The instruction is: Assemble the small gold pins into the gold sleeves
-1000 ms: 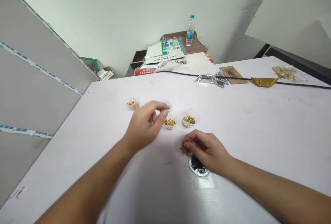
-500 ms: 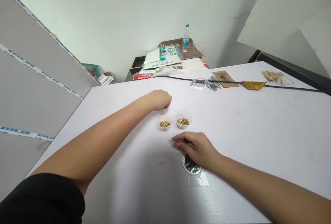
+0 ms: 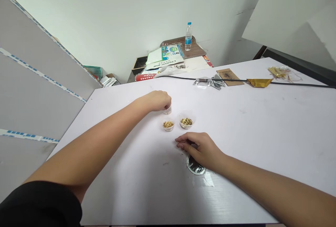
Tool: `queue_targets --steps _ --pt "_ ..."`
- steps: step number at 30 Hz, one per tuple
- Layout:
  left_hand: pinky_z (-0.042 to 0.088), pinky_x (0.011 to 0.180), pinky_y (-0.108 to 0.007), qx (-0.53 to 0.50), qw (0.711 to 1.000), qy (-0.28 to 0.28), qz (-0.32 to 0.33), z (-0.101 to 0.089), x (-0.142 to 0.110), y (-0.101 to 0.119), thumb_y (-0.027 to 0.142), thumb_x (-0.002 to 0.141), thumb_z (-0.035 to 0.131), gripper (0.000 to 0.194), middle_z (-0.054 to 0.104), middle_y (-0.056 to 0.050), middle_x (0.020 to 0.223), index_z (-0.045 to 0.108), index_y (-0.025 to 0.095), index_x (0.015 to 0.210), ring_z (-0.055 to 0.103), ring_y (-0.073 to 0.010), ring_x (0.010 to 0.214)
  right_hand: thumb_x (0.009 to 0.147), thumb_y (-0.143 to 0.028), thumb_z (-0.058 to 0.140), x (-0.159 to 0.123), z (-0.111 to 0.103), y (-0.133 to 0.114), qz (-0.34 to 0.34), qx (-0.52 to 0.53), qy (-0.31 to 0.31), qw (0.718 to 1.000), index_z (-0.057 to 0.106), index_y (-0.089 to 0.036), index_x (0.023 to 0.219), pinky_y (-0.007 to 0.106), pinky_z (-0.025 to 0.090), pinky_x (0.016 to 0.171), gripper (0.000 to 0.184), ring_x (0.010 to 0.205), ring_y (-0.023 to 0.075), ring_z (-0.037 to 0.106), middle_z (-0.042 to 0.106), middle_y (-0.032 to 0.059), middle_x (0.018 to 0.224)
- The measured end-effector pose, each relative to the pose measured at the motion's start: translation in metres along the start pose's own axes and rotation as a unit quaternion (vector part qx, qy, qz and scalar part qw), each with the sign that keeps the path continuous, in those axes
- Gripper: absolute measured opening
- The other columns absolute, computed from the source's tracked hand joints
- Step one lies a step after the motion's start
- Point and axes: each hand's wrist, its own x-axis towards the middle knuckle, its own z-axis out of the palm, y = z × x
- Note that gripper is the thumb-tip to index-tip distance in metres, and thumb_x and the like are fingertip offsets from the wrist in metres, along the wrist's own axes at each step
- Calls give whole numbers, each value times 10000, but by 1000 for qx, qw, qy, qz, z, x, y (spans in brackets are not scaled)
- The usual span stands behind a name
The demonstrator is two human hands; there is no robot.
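Note:
My left hand reaches out over the white table, fingers curled down onto a small clear cup that is mostly hidden beneath them. Two small clear cups of gold metal parts stand just nearer: one on the left, one on the right. My right hand rests on the table with fingers curled under, next to a round shiny disc partly covered by the wrist. What its fingers hold is hidden.
A black cable runs along the far side of the table past clear packets, a brown card and gold foil. Beyond the edge lie papers and a water bottle. A grey panel stands left.
My left hand has stretched from near the cups to the farther cup and closed over it. The right hand stays curled by the disc. The view shifted a little.

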Motion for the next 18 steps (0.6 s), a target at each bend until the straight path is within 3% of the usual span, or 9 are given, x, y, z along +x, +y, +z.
queue_targets --steps 5,12,18 --pt "315 574 -289 9 1000 -1 -8 1 2 3 81 628 553 202 635 -114 731 708 140 744 552 -195 624 884 -227 533 0 0 2 4 -5 -1 1000 667 -162 936 279 553 635 158 712 160 683 713 57 827" --pt "324 543 -293 -29 999 -14 2 0 10 -1 63 573 580 139 616 -98 642 684 137 627 532 -184 558 873 -195 537 1 1 3 14 0 -5 1000 669 -164 947 242 555 667 155 749 139 688 718 36 845" --pt "373 501 -237 -145 989 1 39 0 4 -11 103 673 575 195 664 -15 686 727 181 768 524 -102 461 871 -190 537 -1 1 3 17 5 -6 1000 669 -160 942 226 552 662 153 738 127 687 716 28 835"
